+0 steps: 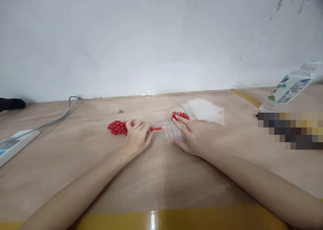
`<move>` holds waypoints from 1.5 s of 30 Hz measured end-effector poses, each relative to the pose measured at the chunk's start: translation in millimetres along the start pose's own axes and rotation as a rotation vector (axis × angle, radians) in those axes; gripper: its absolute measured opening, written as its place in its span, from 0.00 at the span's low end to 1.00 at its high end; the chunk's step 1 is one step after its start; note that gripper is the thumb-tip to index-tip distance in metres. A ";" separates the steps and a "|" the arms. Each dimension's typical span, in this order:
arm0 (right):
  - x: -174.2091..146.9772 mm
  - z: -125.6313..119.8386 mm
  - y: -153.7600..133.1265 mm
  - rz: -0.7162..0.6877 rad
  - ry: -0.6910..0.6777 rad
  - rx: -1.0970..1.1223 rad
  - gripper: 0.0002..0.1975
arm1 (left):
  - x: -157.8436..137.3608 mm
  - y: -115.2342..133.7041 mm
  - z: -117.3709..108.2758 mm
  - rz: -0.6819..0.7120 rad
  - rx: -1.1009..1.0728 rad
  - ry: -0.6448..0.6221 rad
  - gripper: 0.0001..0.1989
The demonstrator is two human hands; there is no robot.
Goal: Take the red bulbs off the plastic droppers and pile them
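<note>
My left hand (138,134) lies closed over the right end of a pile of red, rounded pieces (116,127). A thin red stick (157,128) sticks out between its thumb and fingers. Right beside it, a row of clear, thin plastic tubes (168,132) lies flat on the table. My right hand (189,136) has its fingers spread at the right end of these tubes, with the thumb at their near edge. Its fingertips touch or nearly touch a smaller group of red rounded pieces (180,115). My fingers hide part of both red groups.
Clear plastic sheets or bags (205,109) lie stacked behind my right hand. A tilted clear bottle (290,88) is at the right, near a blurred-out patch. At left, a white power strip (19,144) trails a grey cable (59,118). The wall (151,41) bounds the wooden table (121,189).
</note>
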State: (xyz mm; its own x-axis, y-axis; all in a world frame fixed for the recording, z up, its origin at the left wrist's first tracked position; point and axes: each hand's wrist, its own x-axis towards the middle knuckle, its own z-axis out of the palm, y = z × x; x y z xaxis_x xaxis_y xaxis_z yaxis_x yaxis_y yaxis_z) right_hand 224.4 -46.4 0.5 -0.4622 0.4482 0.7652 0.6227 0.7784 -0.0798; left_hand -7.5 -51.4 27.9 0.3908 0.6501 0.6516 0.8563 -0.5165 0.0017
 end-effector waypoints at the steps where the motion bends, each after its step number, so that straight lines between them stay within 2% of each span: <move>1: 0.3 -1.5 -0.4 -0.037 -0.019 -0.006 0.30 | -9.4 1.5 -1.7 0.035 -0.031 0.021 0.06; 6: -1.4 2.2 -1.3 -0.171 -0.132 0.010 0.22 | -31.4 9.2 2.1 0.056 -0.167 0.059 0.04; 9: -3.0 8.4 -2.0 -0.180 -0.117 0.036 0.14 | -30.9 12.0 4.5 0.079 -0.227 0.049 0.04; 12: -3.1 11.9 -3.6 -0.183 -0.082 0.063 0.10 | -28.9 12.4 5.8 0.099 -0.284 0.002 0.03; 17: -2.3 12.8 -7.0 -0.210 -0.065 0.096 0.09 | -24.8 15.0 13.7 0.180 -0.390 -0.070 0.15; 20: -2.6 14.0 -8.1 -0.210 -0.055 0.111 0.09 | -23.0 18.2 19.8 0.244 -0.407 -0.066 0.12; 25: -3.6 16.2 -7.6 -0.218 -0.054 0.137 0.08 | -24.2 20.4 19.8 0.271 -0.371 -0.038 0.08; 31: -3.4 13.0 -9.6 -0.273 -0.106 0.231 0.06 | -27.0 20.9 11.5 0.278 -0.384 -0.164 0.09; 45: -7.8 9.8 -10.2 -0.365 0.001 0.146 0.06 | -31.2 19.2 4.6 0.241 -0.457 -0.228 0.09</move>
State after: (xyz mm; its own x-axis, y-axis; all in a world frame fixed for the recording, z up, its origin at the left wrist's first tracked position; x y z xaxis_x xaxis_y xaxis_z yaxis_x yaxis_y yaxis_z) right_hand 215.5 -53.5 -11.0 -0.6363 0.1302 0.7604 0.3212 0.9409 0.1077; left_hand -1.7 -79.1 4.1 0.6634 0.5618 0.4942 0.5205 -0.8210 0.2345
